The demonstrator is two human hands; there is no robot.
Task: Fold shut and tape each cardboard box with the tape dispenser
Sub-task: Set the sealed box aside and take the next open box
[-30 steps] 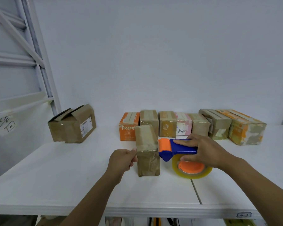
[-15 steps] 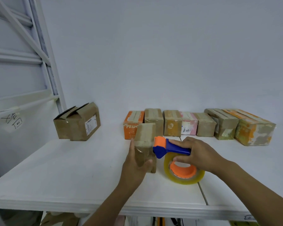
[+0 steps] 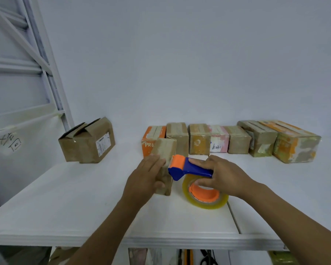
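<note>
At middle left an open box (image 3: 88, 142) sits with its flaps up, not yet taped. At centre the left hand (image 3: 145, 178), fingers straight and together, presses flat on the upright box (image 3: 165, 149), likely smoothing tape while steadying it. Right of it, the right hand (image 3: 225, 176) curls round the dispenser (image 3: 191, 166) handle, roller just beside the box. Taped boxes (image 3: 237, 142) line the back.

Bare left hand (image 3: 144, 179) and bare right hand (image 3: 224, 175) — slender forearms, likewise bare.
</note>
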